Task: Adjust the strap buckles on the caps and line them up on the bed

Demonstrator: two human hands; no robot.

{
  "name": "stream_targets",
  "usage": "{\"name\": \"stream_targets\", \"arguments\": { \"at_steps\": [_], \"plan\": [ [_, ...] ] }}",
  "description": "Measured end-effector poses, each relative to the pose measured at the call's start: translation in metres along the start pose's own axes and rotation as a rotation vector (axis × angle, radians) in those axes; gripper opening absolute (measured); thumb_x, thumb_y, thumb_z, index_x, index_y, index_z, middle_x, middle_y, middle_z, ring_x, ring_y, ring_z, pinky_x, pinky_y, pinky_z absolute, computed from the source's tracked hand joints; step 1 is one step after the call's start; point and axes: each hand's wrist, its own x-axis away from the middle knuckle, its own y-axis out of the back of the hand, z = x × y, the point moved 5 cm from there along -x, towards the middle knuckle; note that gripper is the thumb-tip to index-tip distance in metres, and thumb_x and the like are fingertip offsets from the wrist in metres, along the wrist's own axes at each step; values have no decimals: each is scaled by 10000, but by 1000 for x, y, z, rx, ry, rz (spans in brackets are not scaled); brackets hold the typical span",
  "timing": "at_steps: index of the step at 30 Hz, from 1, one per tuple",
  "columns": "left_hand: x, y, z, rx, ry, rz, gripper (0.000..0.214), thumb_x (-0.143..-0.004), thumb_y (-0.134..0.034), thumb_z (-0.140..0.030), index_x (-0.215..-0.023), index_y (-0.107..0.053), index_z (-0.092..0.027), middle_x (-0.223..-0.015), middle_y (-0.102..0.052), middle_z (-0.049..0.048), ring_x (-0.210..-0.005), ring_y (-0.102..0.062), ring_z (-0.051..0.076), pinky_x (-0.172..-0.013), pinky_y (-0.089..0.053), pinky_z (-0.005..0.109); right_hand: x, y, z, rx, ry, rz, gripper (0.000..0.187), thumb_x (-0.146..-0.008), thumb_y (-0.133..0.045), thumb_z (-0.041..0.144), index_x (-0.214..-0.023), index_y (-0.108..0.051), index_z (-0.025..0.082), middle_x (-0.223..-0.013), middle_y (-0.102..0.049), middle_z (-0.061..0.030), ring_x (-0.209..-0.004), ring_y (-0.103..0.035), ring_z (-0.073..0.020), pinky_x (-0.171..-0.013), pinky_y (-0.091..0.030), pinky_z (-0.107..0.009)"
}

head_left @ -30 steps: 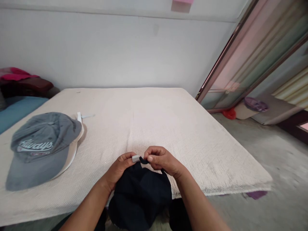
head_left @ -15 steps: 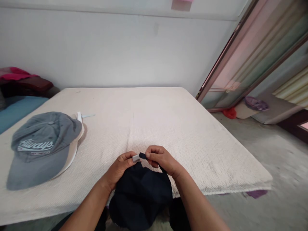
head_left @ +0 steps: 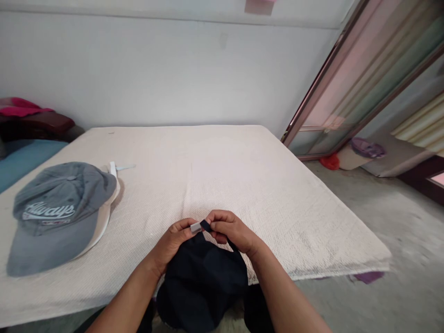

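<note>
A dark navy cap (head_left: 204,282) hangs at the near edge of the covered table, over my lap. My left hand (head_left: 175,240) is closed, pinching the silver metal buckle (head_left: 196,227) at the cap's back opening. Just right of it, my right hand (head_left: 231,230) pinches the dark end of the cap's strap (head_left: 206,225) between thumb and fingers. The strap end touches or enters the buckle; which of the two I cannot tell. To the left lies a grey cap (head_left: 64,217) with white "Always" lettering, stacked on a paler cap (head_left: 113,196) with a white strap.
A cream textured cover (head_left: 243,171) spreads over the flat surface up to the white wall (head_left: 156,69). Pink cloth (head_left: 21,106) and a blue surface (head_left: 27,157) sit at the far left. At the right are a sliding door and a bin with a purple liner (head_left: 367,148).
My right hand has shifted slightly left, bringing the strap end closer against the buckle, and the strap bends more. My left hand keeps its hold on the buckle.
</note>
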Motion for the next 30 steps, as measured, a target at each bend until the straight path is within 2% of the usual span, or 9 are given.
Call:
{"name": "stream_targets", "arguments": {
  "at_steps": [4, 7, 14, 23, 27, 30],
  "plan": [
    [-1, 1, 0, -3, -5, -19, 228, -654, -802, -252, -861, -726, -194, -726, -713, 7, -595, -619, 104, -601, -459, 191, 0, -1, -1, -52, 32, 53, 223, -784, -662, 364, -773, -575, 160, -574, -403, 70, -439, -294, -41, -429, -197, -210],
    [-1, 1, 0, -14, -13, -19, 243, -654, -800, -258, -876, -725, -189, -728, -710, 15, -603, -624, 117, -599, -461, 201, -1, 0, -3, -69, 39, 51, 273, -763, -698, 396, -738, -554, 165, -545, -375, 80, -440, -284, -45, -428, -189, -209],
    [-1, 2, 1, -19, -20, -16, 235, -667, -793, -269, -877, -727, -186, -721, -707, 18, -613, -625, 126, -614, -464, 214, 0, -2, -4, -172, 23, 83, 261, -777, -695, 361, -708, -533, 168, -539, -416, 70, -434, -300, -46, -429, -196, -208],
    [-2, 3, 2, -26, -20, -20, 262, -623, -816, -304, -836, -727, -180, -680, -695, 9, -572, -604, 111, -581, -448, 202, 0, -3, -10, -141, -77, 95, 276, -745, -713, 373, -702, -543, 160, -580, -424, 61, -441, -305, -40, -416, -178, -199],
    [-1, 4, 2, -10, -6, -47, 260, -625, -815, -286, -848, -727, -187, -701, -710, 10, -591, -618, 113, -604, -460, 204, -1, -2, -11, -145, -76, 88, 261, -746, -710, 366, -714, -556, 158, -578, -434, 59, -438, -306, -40, -408, -171, -198],
    [0, 3, 3, -1, -1, -21, 250, -638, -808, -276, -856, -725, -188, -703, -712, 12, -589, -619, 112, -601, -462, 203, 0, -2, -11, -144, -73, 103, 248, -754, -704, 358, -718, -562, 158, -561, -441, 61, -429, -306, -40, -403, -170, -200]
  ]
}}
